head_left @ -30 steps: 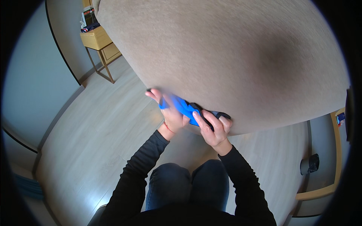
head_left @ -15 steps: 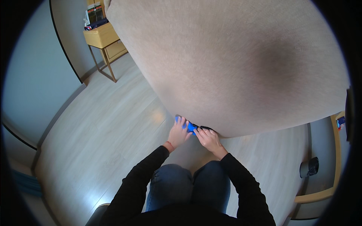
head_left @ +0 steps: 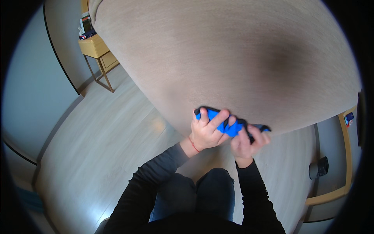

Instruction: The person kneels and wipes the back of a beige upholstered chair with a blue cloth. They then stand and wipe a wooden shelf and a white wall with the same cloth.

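Observation:
A soft-looking blue and black item [head_left: 231,128] is held in both hands above the near edge of a wide beige fabric-like surface [head_left: 187,50]. Its exact kind does not show. Around its left part are the bent fingers of my left hand [head_left: 208,130], with a thin red band at the wrist. My right hand [head_left: 246,146], a little smeared by motion, grips the darker right end with fingers curled. Part of the item is hidden behind my fingers.
Below lies a pale wood-look floor [head_left: 97,148], with my knees [head_left: 194,191] close by. A small wooden table [head_left: 93,46] stands at the far left. To the right are a dark bin [head_left: 318,168] and a curved wooden frame [head_left: 331,201].
Both hands have lifted the blue and black item up and rightward over the beige surface. More of its blue side shows, and my view has shifted slightly.

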